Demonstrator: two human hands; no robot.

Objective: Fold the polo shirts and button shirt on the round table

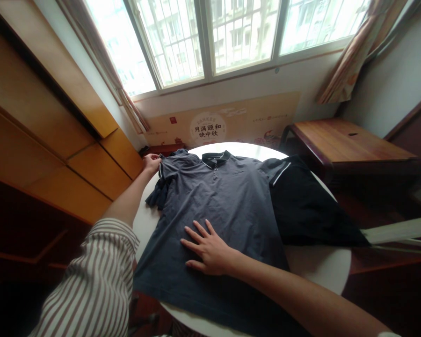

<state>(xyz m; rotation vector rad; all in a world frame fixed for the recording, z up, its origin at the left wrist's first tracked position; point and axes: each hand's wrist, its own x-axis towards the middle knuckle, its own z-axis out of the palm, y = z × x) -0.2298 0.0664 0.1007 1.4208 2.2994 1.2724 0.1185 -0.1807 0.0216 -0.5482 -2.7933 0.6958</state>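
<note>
A dark grey polo shirt lies spread front side up, its dark collar toward the window and its hem hanging over the near edge of a round white table. At the far left, my left hand pinches the edge of one sleeve between closed fingers. My right hand rests flat on the lower front of the shirt, fingers spread and holding nothing. The other sleeve, with a white stripe, lies over black cloth on the right. More dark fabric shows beneath the left sleeve.
A brown wooden table stands at the far right. Orange-brown cabinets line the left side. Behind the round table, a beige printed banner covers the wall below the barred window. A pale bar reaches in from the right.
</note>
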